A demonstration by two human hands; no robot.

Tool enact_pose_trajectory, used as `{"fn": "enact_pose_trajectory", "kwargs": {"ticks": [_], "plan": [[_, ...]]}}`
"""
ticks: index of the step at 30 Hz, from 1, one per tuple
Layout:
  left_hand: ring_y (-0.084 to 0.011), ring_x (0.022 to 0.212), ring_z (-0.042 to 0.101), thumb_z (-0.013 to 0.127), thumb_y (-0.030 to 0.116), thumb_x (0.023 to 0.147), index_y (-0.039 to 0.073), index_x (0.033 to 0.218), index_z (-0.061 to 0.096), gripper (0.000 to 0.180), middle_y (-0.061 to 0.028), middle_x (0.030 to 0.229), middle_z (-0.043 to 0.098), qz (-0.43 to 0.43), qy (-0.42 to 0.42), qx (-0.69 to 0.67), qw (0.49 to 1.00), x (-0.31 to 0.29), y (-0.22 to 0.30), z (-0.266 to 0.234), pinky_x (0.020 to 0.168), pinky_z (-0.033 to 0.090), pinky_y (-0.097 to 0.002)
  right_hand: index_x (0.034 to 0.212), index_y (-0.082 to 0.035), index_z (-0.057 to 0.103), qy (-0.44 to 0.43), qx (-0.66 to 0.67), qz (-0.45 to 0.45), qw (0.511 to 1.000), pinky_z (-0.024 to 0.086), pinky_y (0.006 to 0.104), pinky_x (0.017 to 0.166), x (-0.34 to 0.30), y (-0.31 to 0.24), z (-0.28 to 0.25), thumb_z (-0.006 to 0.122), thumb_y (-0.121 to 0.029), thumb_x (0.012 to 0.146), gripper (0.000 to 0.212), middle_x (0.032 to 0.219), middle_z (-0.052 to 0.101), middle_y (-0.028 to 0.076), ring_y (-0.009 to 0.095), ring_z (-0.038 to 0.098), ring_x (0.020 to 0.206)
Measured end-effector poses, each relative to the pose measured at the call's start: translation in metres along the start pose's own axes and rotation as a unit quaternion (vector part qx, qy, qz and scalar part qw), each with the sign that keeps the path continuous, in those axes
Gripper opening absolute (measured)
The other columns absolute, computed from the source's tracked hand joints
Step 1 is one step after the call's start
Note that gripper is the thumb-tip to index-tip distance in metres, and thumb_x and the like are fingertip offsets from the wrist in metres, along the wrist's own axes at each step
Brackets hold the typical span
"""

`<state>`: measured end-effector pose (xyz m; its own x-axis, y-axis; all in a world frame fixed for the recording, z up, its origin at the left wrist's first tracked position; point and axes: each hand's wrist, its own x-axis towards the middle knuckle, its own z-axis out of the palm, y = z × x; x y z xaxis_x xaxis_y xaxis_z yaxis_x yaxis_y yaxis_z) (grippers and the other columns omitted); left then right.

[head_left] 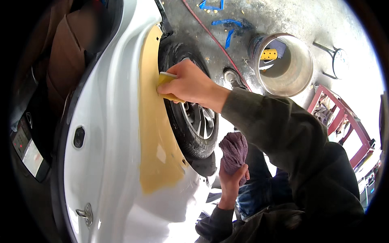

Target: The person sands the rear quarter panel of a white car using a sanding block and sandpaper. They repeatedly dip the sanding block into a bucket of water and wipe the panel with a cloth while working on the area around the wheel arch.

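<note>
My right hand [191,82] is closed around a yellow sanding pad [165,78] with a pale edge. The pad is against the tan filler patch [150,121] on the white car body panel [115,133], along the rim of the wheel arch. Lower down, my left hand [230,180] grips a bunched purple cloth [234,146] away from the car. Behind my right hand sits the tyre [202,143] with its spoked wheel, partly covered by the hand and wrist.
A metal bucket [292,85] on the concrete floor holds a yellow sheet [268,54] with holes. Scraps of blue tape [229,38] and a red hose [210,35] lie nearby. At right stand a stool-like frame [335,62] and a dark red stand [344,111]. A door striker [86,214] juts out.
</note>
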<state>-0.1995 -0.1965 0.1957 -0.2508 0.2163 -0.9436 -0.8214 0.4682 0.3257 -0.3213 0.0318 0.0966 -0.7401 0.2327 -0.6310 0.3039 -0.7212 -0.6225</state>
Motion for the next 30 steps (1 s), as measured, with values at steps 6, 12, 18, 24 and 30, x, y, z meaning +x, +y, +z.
{"fn": "enact_pose_trajectory", "kwargs": {"ticks": [6,12,18,24,30], "plan": [[-0.0179,0.061,0.058,0.063,-0.002,0.085,0.002,0.123,0.049,0.041,-0.0096,0.081,0.059,-0.017,-0.006,-0.001,1.000,0.009,-0.003,-0.002,0.058,0.049,-0.0338,0.074,0.007,0.068,0.039,0.083,0.008,0.996,0.044,0.0276,0.045,-0.009,0.011,0.001,0.069,-0.010,0.078,0.018,0.060,0.061,0.007,0.011,0.058,0.050],[-0.0167,0.060,0.057,0.064,-0.003,0.085,0.000,0.119,0.046,0.039,-0.0095,0.077,0.059,-0.015,0.016,-0.013,1.000,0.011,0.006,0.000,0.058,0.049,-0.0314,0.080,0.006,0.070,0.090,-0.058,-0.077,0.991,0.053,0.0344,0.054,-0.012,0.005,-0.006,0.072,-0.017,0.076,0.024,0.062,0.066,0.014,0.020,0.065,0.053],[-0.0163,0.060,0.057,0.064,-0.004,0.085,-0.002,0.114,0.047,0.034,-0.0092,0.075,0.058,-0.009,0.022,-0.039,0.999,0.013,0.012,0.006,0.058,0.049,-0.0302,0.079,0.007,0.067,0.121,-0.129,-0.142,0.974,0.051,0.0387,0.059,-0.008,0.010,0.008,0.068,-0.017,0.076,0.024,0.060,0.061,0.021,0.031,0.063,0.056],[-0.0162,0.059,0.057,0.065,-0.004,0.084,-0.002,0.115,0.047,0.035,-0.0094,0.076,0.059,-0.002,0.034,-0.033,0.999,0.010,0.014,0.023,0.057,0.048,-0.0298,0.076,0.006,0.068,0.112,-0.138,-0.113,0.978,0.050,0.0395,0.056,-0.007,0.015,0.001,0.070,-0.018,0.074,0.024,0.060,0.062,0.018,0.027,0.064,0.055],[-0.0175,0.059,0.057,0.062,-0.002,0.085,-0.003,0.115,0.047,0.034,-0.0105,0.076,0.058,0.013,0.041,-0.027,0.999,0.019,0.002,0.034,0.057,0.048,-0.0313,0.082,0.000,0.070,0.164,-0.117,-0.073,0.977,0.053,0.0405,0.063,-0.011,0.015,-0.053,0.072,-0.027,0.077,0.028,0.072,0.069,0.017,0.030,0.069,0.066]]}}
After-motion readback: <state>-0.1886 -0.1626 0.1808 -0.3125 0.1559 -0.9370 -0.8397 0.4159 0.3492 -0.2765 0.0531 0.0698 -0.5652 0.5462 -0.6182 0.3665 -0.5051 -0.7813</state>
